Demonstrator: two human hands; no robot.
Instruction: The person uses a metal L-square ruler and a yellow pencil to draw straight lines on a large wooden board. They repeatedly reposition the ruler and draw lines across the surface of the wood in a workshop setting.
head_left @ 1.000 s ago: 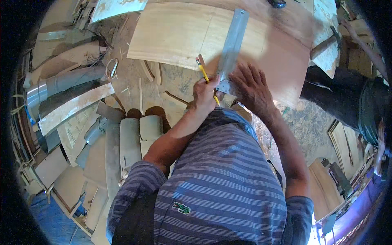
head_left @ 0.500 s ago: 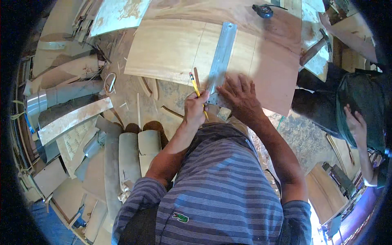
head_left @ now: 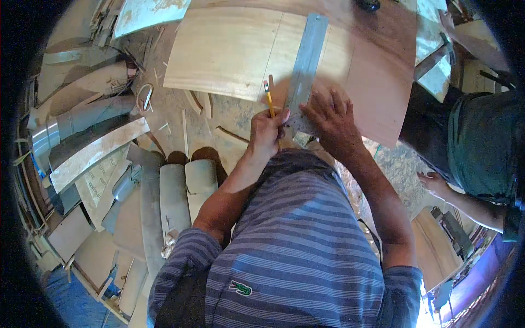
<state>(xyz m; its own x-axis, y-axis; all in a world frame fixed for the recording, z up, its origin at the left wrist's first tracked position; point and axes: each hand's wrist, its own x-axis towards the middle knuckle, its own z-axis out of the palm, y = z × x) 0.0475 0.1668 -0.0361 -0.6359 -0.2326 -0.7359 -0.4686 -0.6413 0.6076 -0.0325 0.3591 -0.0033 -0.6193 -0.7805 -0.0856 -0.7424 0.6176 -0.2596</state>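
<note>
Scrap-strewn floor [head_left: 232,112], blue sheeting [head_left: 68,298] lower left, purplish light [head_left: 481,268] right

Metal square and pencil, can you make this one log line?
left hand: holding yellow pencil | right hand: spread open at metal square | metal square: lying over wooden board

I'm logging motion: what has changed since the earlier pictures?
The co-worker's hand, over their torso half a second ago, now reaches out leftward in the picture. The pencil slants less in the left hand. Nothing was visibly grasped or released. The right hand stays spread at the metal ruler's near end; the ruler still lies on the wooden board.
</note>
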